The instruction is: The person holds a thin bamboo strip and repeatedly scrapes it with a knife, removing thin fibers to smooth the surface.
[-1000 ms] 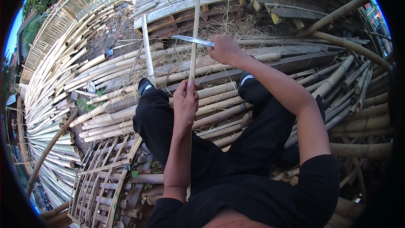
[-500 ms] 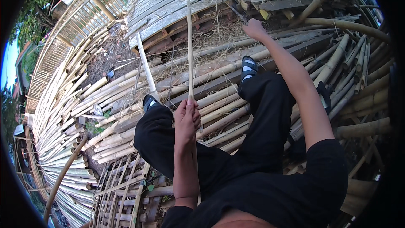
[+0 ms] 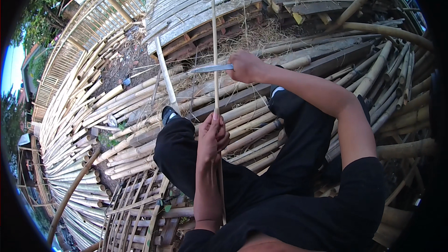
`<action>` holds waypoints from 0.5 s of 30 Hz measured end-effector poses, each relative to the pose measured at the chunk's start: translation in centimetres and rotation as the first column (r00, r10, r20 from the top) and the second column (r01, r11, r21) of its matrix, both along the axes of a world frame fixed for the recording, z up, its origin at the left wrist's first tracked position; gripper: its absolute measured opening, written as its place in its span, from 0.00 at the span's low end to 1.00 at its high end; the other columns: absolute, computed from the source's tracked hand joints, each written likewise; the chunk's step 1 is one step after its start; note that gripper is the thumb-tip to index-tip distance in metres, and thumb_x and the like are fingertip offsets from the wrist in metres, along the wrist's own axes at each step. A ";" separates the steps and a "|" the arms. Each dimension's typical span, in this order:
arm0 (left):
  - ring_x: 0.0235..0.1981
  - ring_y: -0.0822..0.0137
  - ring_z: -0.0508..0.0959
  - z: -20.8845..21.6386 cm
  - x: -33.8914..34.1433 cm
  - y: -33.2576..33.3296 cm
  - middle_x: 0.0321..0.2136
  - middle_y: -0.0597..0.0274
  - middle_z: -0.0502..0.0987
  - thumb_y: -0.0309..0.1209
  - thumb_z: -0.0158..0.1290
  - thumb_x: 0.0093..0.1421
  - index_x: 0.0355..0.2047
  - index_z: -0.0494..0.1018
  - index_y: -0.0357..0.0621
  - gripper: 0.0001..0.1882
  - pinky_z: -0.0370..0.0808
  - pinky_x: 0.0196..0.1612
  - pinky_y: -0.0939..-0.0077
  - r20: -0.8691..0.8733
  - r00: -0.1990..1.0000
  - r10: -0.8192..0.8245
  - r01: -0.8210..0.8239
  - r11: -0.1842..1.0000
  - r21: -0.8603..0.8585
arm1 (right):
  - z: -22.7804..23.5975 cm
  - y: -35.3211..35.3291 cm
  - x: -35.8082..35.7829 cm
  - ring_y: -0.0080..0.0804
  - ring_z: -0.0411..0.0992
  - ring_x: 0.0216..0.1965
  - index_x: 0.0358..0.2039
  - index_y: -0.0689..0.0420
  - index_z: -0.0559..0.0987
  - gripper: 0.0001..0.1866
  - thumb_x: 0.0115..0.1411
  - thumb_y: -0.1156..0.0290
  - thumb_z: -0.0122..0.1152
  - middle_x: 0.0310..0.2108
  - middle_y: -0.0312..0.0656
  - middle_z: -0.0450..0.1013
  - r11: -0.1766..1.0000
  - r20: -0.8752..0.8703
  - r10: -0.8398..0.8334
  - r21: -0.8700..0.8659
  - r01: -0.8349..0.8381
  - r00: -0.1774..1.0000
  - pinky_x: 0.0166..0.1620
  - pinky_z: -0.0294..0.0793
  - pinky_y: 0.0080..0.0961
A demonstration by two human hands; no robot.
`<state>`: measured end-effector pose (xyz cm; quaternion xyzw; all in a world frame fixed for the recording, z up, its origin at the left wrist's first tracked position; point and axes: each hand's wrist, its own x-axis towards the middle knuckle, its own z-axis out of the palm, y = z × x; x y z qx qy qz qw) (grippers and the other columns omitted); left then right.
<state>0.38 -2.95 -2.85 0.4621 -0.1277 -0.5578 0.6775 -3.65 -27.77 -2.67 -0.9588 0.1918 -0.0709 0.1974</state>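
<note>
My left hand point(image 3: 213, 133) is closed round a long, thin bamboo strip point(image 3: 215, 37), its thumb pressed along it. The strip stands nearly lengthwise in view, running from the top edge down past my left forearm. My right hand point(image 3: 246, 66) is wrapped round a knife, the handle hidden in the fist. The knife's blade point(image 3: 200, 69) points left and crosses the strip a little beyond my left hand. Blade and strip look to be touching.
Bamboo poles point(image 3: 252, 109) lie under and around my legs, with more heaped at the left. Ahead stands a slatted wooden platform point(image 3: 179, 9). A white slat point(image 3: 165, 72) leans on it. A woven bamboo lattice point(image 3: 133, 210) lies at lower left; thick poles point(image 3: 387, 35) cross at right.
My right hand has swung left and inward with the knife, bringing the blade across the bamboo strip. My left hand keeps its grip; the whole view has shifted slightly.
</note>
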 end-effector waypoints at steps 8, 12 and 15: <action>0.07 0.83 0.48 -0.2 -1.3 0.4 0.12 0.76 0.52 0.39 0.41 0.69 0.31 0.63 0.45 0.13 0.44 0.09 0.86 -0.057 0.993 -0.101 0.100 0.995 -0.015 | 0.4 -13.7 0.7 0.52 0.75 0.43 0.35 0.66 0.80 0.17 0.53 0.65 0.53 0.36 0.60 0.76 0.704 0.003 -0.699 0.178 0.687 0.715 0.46 0.75 0.41; 0.08 0.83 0.48 0.2 -0.5 1.1 0.11 0.76 0.51 0.39 0.42 0.69 0.31 0.63 0.45 0.13 0.45 0.10 0.86 -0.056 0.995 -0.084 0.084 0.996 0.001 | 0.3 -13.6 -2.1 0.52 0.74 0.46 0.39 0.65 0.79 0.20 0.54 0.62 0.54 0.41 0.60 0.75 0.644 -0.014 -0.759 0.130 0.754 0.651 0.49 0.73 0.42; 0.08 0.83 0.48 0.0 -0.5 0.5 0.11 0.77 0.51 0.39 0.43 0.69 0.31 0.64 0.45 0.13 0.44 0.10 0.86 -0.051 0.997 -0.065 0.064 0.998 -0.013 | 0.2 -12.4 -3.4 0.53 0.74 0.45 0.37 0.66 0.79 0.20 0.53 0.62 0.54 0.40 0.60 0.75 0.700 -0.057 -0.699 0.146 0.699 0.713 0.48 0.73 0.40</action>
